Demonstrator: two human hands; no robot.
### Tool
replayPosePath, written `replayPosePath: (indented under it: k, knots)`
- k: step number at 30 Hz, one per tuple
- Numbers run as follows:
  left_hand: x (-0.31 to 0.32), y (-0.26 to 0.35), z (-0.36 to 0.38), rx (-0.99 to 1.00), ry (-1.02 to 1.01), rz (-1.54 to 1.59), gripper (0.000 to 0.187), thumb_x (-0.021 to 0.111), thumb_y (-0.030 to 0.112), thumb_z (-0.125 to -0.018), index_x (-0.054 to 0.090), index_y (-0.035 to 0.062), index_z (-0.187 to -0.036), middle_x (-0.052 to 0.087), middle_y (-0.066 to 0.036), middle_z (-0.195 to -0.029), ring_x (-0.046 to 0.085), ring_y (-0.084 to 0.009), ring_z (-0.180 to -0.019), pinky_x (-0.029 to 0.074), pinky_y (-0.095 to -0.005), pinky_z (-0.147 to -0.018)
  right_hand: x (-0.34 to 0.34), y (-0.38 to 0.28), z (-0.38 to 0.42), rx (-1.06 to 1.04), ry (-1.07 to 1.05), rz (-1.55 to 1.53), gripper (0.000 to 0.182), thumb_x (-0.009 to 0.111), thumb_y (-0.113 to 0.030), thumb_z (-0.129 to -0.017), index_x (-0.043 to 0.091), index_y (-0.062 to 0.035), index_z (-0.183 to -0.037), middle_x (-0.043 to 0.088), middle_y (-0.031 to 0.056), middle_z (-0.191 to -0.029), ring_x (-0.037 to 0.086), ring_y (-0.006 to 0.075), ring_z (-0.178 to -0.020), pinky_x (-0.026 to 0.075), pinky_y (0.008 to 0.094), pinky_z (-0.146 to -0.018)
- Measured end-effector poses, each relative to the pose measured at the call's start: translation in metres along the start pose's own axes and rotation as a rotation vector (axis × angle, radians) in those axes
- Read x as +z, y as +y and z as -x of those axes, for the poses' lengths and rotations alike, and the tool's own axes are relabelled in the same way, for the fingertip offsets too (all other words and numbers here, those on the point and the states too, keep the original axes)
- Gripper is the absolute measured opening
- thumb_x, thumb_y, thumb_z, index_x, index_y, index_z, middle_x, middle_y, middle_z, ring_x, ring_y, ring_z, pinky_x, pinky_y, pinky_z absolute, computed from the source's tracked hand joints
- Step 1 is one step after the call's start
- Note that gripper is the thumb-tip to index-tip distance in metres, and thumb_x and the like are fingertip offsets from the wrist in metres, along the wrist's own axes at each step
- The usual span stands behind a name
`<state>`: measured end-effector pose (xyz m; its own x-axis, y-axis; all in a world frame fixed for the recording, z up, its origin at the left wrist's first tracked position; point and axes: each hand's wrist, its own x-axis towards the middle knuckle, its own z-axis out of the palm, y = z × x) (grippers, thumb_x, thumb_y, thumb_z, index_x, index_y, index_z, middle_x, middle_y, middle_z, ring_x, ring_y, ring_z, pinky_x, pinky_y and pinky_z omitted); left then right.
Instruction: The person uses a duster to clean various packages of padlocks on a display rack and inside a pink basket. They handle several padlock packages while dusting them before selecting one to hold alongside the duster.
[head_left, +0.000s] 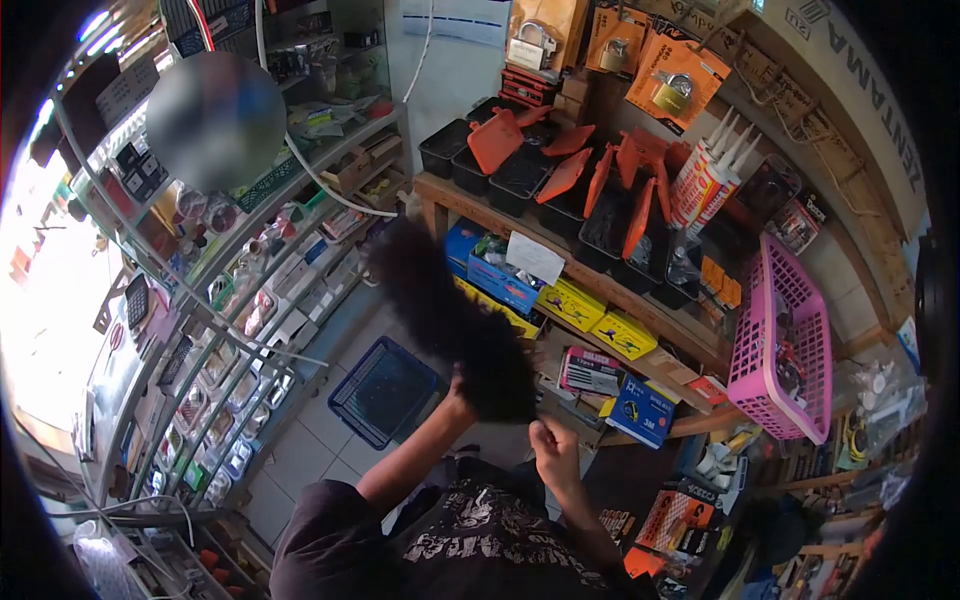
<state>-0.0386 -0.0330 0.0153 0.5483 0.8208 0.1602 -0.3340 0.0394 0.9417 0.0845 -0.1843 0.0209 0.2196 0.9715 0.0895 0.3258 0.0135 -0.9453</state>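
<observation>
A black, fluffy feather duster (485, 355) slants across the middle of the head view, its far end reaching up and left toward the wooden shelf. My left hand (460, 403) is wrapped round it from the left and below; the thumb shows, while most of the fingers are behind the dark feathers. At the duster's lower right corner, my right hand (553, 447) is closed in a fist on its near end. The handle itself is hidden from view.
Black bins with orange lids (565, 175) line the wooden shelf, beside sealant tubes (708, 180). A pink basket (775, 350) hangs at the right. Below stand yellow boxes (625, 334). A blue basket (345, 400) sits on the tiled floor; a glass display case (250, 330) runs along the left.
</observation>
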Motion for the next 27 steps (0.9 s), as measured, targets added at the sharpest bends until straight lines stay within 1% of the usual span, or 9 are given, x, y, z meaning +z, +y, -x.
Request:
replayPosePath:
  k: [2, 5, 7, 9, 10, 13, 17, 19, 27]
  knots:
    - [0.018, 0.043, 0.006, -0.290, 0.150, 1.020, 0.063, 0.041, 0.057, -0.095, 0.049, 0.0069, -0.133, 0.059, -0.011, -0.123, 0.058, -0.0264, -0.112, 0.043, -0.0375, -0.103, 0.004, -0.002, -0.006, 0.054, 0.126, -0.066, 0.037, 0.055, -0.027, -0.097, 0.043, -0.0011, -0.073, 0.031, 0.0023, -0.058, 0.031, 0.0106, -0.055, 0.027, 0.0318, -0.049]
    - [0.002, 0.034, 0.004, -0.212, 0.257, 0.928, 0.060, 0.040, 0.056, -0.096, 0.050, 0.0081, -0.131, 0.059, -0.011, -0.123, 0.058, -0.0276, -0.109, 0.042, -0.0376, -0.104, 0.009, 0.004, 0.001, -0.024, 0.028, 0.114, 0.037, 0.055, -0.027, -0.096, 0.044, -0.0006, -0.073, 0.034, 0.0017, -0.057, 0.033, 0.0112, -0.054, 0.027, 0.0321, -0.049]
    - [-0.029, -0.022, -0.009, 0.327, 0.038, -0.471, 0.057, 0.042, 0.053, -0.096, 0.053, 0.0063, -0.127, 0.061, -0.011, -0.118, 0.058, -0.0291, -0.109, 0.041, -0.0436, -0.105, 0.009, 0.001, 0.007, -0.012, -0.058, 0.082, 0.038, 0.056, -0.028, -0.096, 0.044, -0.0008, -0.072, 0.034, 0.0024, -0.057, 0.034, 0.0121, -0.053, 0.028, 0.0324, -0.050]
    - [-0.018, 0.016, 0.000, 0.036, 0.012, 1.132, 0.044, 0.051, 0.039, -0.096, 0.053, 0.0058, -0.125, 0.062, -0.011, -0.112, 0.058, -0.0284, -0.108, 0.044, -0.0469, -0.102, 0.004, 0.003, 0.004, 0.125, -0.017, -0.070, 0.039, 0.057, -0.028, -0.096, 0.043, -0.0012, -0.072, 0.032, 0.0050, -0.058, 0.033, 0.0127, -0.053, 0.028, 0.0326, -0.050]
    - [-0.015, 0.034, 0.003, 0.040, 0.017, 1.133, 0.044, 0.051, 0.039, -0.096, 0.053, 0.0058, -0.125, 0.062, -0.011, -0.112, 0.058, -0.0284, -0.108, 0.044, -0.0469, -0.102, 0.003, 0.004, 0.000, 0.155, 0.041, -0.084, 0.038, 0.056, -0.028, -0.097, 0.044, -0.0010, -0.072, 0.032, 0.0057, -0.058, 0.032, 0.0124, -0.054, 0.028, 0.0319, -0.051]
    - [-0.019, 0.049, 0.002, -0.111, 0.230, 1.039, 0.043, 0.050, 0.038, -0.098, 0.051, 0.0049, -0.125, 0.061, -0.011, -0.108, 0.058, -0.0270, -0.107, 0.046, -0.0475, -0.099, 0.014, 0.017, 0.007, 0.002, -0.054, 0.015, 0.037, 0.055, -0.027, -0.098, 0.044, -0.0006, -0.073, 0.034, 0.0031, -0.058, 0.031, 0.0108, -0.055, 0.027, 0.0305, -0.051]
    - [-0.042, 0.043, -0.003, 0.158, 0.376, -0.452, 0.066, 0.026, 0.057, -0.099, 0.048, 0.0044, -0.131, 0.060, -0.013, -0.120, 0.060, -0.0285, -0.109, 0.048, -0.0457, -0.098, 0.001, 0.017, 0.013, 0.061, -0.060, -0.010, 0.036, 0.055, -0.025, -0.098, 0.044, -0.0008, -0.074, 0.034, 0.0009, -0.060, 0.030, 0.0102, -0.057, 0.028, 0.0300, -0.051]
    - [-0.046, 0.062, -0.005, 0.043, 0.397, 0.822, 0.066, 0.028, 0.057, -0.099, 0.045, 0.0052, -0.137, 0.057, -0.012, -0.128, 0.059, -0.0285, -0.111, 0.047, -0.0446, -0.099, 0.001, 0.020, 0.020, 0.090, -0.049, -0.015, 0.035, 0.056, -0.025, -0.098, 0.044, -0.0015, -0.074, 0.033, 0.0001, -0.060, 0.030, 0.0096, -0.057, 0.028, 0.0296, -0.051]
    - [-0.064, 0.035, -0.011, 0.093, 0.367, 0.887, 0.070, 0.032, 0.062, -0.096, 0.042, 0.0078, -0.140, 0.053, -0.011, -0.135, 0.057, -0.0280, -0.117, 0.045, -0.0433, -0.103, -0.009, 0.022, 0.039, 0.127, -0.158, -0.043, 0.037, 0.055, -0.024, -0.097, 0.043, -0.0025, -0.070, 0.035, -0.0012, -0.060, 0.032, 0.0085, -0.057, 0.028, 0.0290, -0.052]
